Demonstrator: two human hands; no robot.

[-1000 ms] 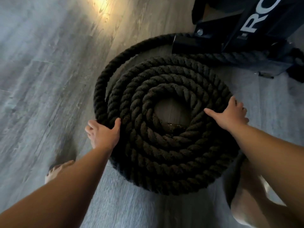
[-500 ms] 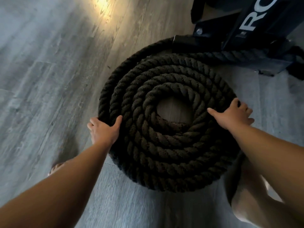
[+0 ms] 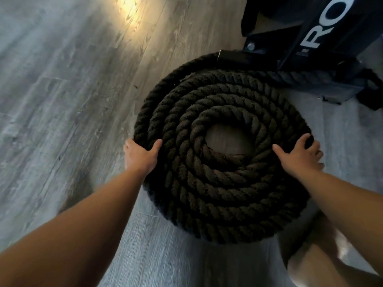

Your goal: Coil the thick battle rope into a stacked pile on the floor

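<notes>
The thick black battle rope (image 3: 209, 195) lies on the floor as a flat round coil of several stacked turns, with a small bare hole in its middle. My left hand (image 3: 141, 155) grips the coil's left outer edge, thumb on top and fingers down the side. My right hand (image 3: 298, 154) holds the right outer edge, thumb laid across the top and fingers curled over the rim. At the far side, the rope's black-sleeved end (image 3: 234, 58) lies against the coil, and a stretch of rope (image 3: 300, 76) runs off to the right.
A black equipment frame (image 3: 310, 38) with white letters stands just behind the coil at the top right, and a black strap (image 3: 371, 94) lies beside it. My bare leg (image 3: 331, 255) is at the lower right. Grey wood floor (image 3: 62, 100) stretches to the left.
The loose outer loop on the left has closed in tight against the coil. Both hands stay on the coil's sides, and the whole coil sits slightly further right in view.
</notes>
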